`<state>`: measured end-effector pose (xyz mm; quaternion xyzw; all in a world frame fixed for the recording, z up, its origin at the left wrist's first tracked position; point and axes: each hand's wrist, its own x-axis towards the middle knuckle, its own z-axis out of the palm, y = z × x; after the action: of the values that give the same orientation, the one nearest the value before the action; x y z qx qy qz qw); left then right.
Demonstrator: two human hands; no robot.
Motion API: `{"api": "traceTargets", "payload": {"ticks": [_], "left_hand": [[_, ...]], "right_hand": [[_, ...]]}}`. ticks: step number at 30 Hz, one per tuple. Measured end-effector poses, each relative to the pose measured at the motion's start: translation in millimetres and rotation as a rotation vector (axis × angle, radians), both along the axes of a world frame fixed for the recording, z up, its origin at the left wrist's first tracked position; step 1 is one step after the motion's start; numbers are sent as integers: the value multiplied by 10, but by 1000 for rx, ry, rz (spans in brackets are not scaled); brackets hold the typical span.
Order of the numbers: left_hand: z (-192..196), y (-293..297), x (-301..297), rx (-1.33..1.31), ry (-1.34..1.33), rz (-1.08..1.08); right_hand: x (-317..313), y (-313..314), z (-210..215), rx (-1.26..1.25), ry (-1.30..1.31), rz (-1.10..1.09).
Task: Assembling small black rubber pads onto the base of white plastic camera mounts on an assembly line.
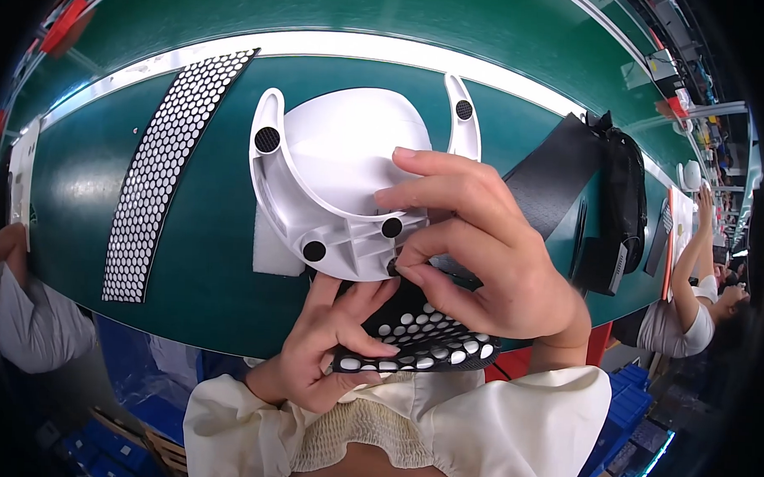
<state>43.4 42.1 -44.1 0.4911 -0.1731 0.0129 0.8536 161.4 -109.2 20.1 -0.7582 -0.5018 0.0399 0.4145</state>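
Observation:
A white plastic base (339, 136) with a ribbed underside and two curved arms lies in front of me. Black round pads sit on it, one on the left arm (268, 139), one on the right arm (464, 110), and others on the ribbed near part (314, 251). My right hand (503, 259) pinches a small black pad (392, 267) between thumb and forefinger, at the base's near edge; its other fingers arch over the base. My left hand (323, 346) grips a bent black sheet of white-faced round pads (420, 355), its fingertips reaching under the base's edge.
A long sheet of white-faced round pads (170, 164) lies on the green table at left. White foam (274, 250) shows under the base. On the right are a dark flat sheet (552, 181) and a black bag (626, 192). People work at both sides; blue crates (154, 365) stand below.

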Motion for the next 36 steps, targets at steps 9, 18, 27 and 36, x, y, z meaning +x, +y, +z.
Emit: {"api": "traceTargets", "payload": {"ticks": [9,18,27,36], "left_hand": [[9,19,-2,5,9,-10],[26,7,-7,-27,31,-15],[27,33,-1,18,33,-26],[-62,68,-44,128,11,3]], "right_hand": [[-10,6,-30,44,-33,-5],[-11,-58,-63,29,-226,96],[-57,-30,-49,-43,-623,86],[75,-30,-335,180,-975,99]]}}
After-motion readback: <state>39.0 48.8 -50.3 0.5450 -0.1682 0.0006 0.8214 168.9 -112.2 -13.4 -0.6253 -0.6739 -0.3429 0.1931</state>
